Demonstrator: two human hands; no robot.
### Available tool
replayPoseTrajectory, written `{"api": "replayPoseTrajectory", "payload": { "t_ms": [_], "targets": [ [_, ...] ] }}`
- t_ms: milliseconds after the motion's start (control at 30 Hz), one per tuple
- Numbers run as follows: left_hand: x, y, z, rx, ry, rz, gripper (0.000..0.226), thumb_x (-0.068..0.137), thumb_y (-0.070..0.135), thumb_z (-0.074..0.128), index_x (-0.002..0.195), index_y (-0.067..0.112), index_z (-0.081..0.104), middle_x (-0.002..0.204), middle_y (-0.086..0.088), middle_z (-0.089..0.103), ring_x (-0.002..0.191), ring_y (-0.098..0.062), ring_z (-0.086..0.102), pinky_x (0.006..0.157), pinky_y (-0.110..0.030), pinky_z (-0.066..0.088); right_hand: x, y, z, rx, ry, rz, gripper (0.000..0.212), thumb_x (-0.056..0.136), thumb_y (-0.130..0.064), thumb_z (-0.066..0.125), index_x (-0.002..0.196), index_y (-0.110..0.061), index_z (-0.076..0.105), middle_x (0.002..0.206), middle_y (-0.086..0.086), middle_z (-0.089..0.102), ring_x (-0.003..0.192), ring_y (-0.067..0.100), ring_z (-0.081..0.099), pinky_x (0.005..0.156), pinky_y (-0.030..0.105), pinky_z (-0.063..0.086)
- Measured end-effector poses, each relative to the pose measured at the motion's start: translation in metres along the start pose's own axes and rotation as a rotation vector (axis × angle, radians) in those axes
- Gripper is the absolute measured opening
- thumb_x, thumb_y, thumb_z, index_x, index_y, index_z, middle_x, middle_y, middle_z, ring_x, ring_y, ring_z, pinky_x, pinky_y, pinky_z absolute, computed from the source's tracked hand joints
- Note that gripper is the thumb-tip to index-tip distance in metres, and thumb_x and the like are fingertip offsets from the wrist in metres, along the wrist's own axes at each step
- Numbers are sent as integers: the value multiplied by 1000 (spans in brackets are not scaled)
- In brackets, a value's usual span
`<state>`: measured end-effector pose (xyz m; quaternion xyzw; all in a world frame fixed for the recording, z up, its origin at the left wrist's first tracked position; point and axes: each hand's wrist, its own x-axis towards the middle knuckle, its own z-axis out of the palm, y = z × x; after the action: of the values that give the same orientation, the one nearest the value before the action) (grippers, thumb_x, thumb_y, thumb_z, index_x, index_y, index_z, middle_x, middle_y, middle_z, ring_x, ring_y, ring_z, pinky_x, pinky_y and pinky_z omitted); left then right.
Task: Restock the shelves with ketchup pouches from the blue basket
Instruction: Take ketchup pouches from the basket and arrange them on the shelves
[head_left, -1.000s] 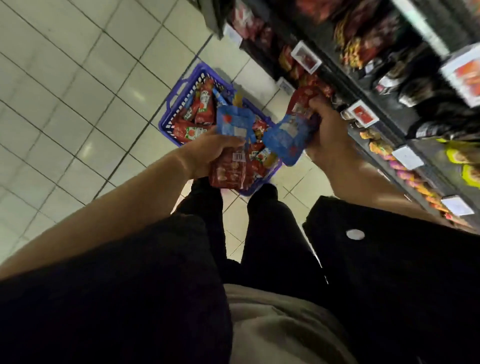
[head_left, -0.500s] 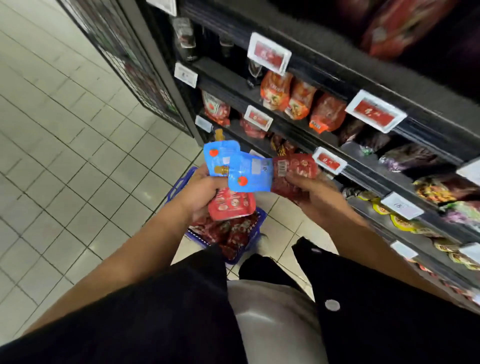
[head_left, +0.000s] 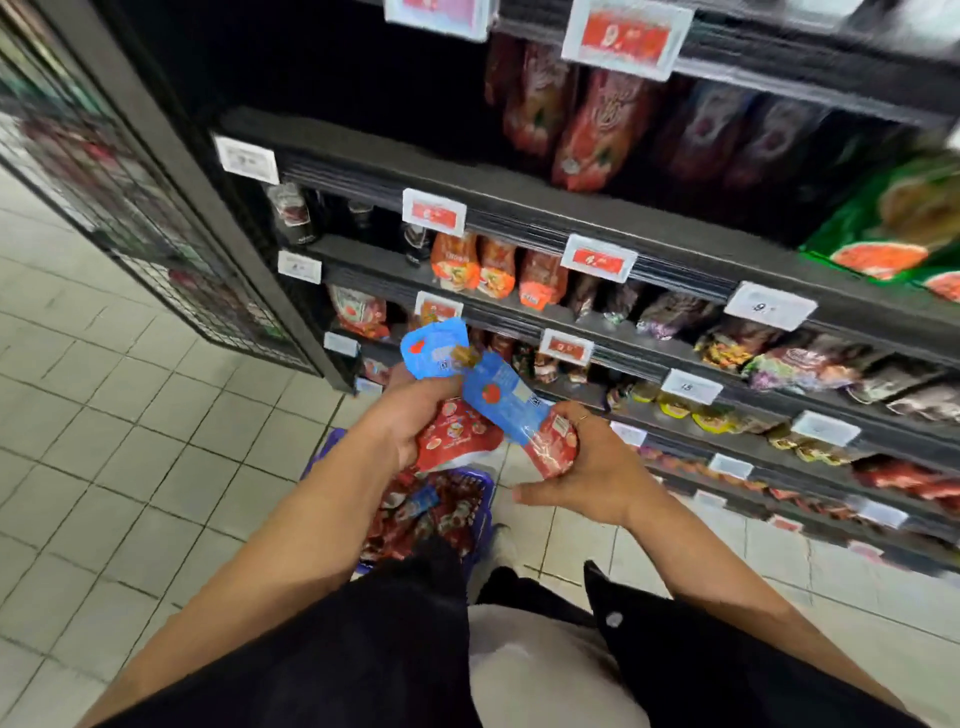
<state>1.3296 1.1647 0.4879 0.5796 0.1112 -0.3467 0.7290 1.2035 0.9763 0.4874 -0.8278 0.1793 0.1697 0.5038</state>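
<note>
My left hand (head_left: 410, 415) grips a red and blue ketchup pouch (head_left: 447, 384) upright, its blue top with a gold spout pointing up. My right hand (head_left: 587, 467) holds a second ketchup pouch (head_left: 519, 410) by its red lower end, and its blue top leans left across the first pouch. Both pouches are in front of the dark shelves (head_left: 519, 208). The blue basket (head_left: 480, 514) stands on the floor below my hands, partly hidden by my arms and legs, with several red pouches in it.
The shelves on the right hold rows of red, orange and dark sauce pouches (head_left: 493, 265) behind white and red price tags (head_left: 597, 257). A black wire-mesh side panel (head_left: 156, 234) closes the shelf unit's left end. Pale floor tiles (head_left: 130, 441) spread to the left.
The view has tilted up from the basket towards the shelves. Both hands have risen with their pouches, and the right hand's pouch now leans more steeply across the left one.
</note>
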Motion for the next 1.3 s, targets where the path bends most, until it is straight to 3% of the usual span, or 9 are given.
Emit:
{"api": "replayPoseTrajectory", "payload": {
  "t_ms": [133,267,333,467,533,700,900,1067,1300],
  "targets": [
    [-5,-4,23,179,24,6,40,72,9,86,109,5,70,80,-11,76,63,-24,72,60,-33,57,-35,11,-10,450,72,47,52,56,-40,78,102,-55,62,82,-20,64,72,5,59,59,20,47],
    [-12,1,55,148,-85,-135,29,79,22,72,102,12,57,59,-2,61,42,-17,56,43,-23,46,-50,14,-46,994,-13,125,55,76,-25,65,130,-19,60,113,12,71,98,32,70,64,35,59],
    [-13,9,74,55,-162,-184,16,85,28,57,89,12,58,68,-7,61,50,-22,57,51,-28,52,-51,12,-64,1078,6,112,53,78,-21,62,129,-9,59,117,19,70,103,38,68,70,42,61],
    [0,24,110,-142,-317,-254,44,76,32,52,103,0,63,86,-15,62,73,-30,59,79,-44,52,-47,21,-104,1191,82,96,49,72,-11,63,121,-7,65,111,20,72,92,34,71,77,53,60],
    [9,26,127,-258,-354,-286,45,79,30,50,100,-4,71,90,-19,66,80,-34,63,94,-53,49,-43,27,-127,1184,103,88,40,73,-12,66,112,-11,71,107,19,73,90,34,73,76,55,60],
    [38,34,180,-200,-312,-259,40,79,26,59,106,1,75,92,-18,67,77,-32,65,81,-46,53,-26,46,-181,836,334,-42,27,81,-32,79,105,-21,76,103,10,77,90,24,74,84,46,60],
    [67,57,236,-282,-358,-253,30,89,21,57,110,4,69,102,-21,71,85,-34,72,83,-47,59,5,48,-239,670,388,-122,22,87,-16,78,108,-18,70,99,3,79,88,17,75,77,32,60],
    [86,70,251,52,-313,67,47,77,3,73,123,0,64,114,-24,72,92,-31,73,81,-42,61,32,40,-267,714,397,-124,24,87,-10,77,109,-15,71,102,8,78,90,23,74,84,41,60],
    [115,90,257,313,-179,363,37,79,-8,77,112,5,65,100,-10,78,89,-24,76,72,-35,61,53,30,-282,656,459,-62,31,85,-13,80,114,-12,66,101,8,77,89,24,75,75,37,62]
  ]
}}
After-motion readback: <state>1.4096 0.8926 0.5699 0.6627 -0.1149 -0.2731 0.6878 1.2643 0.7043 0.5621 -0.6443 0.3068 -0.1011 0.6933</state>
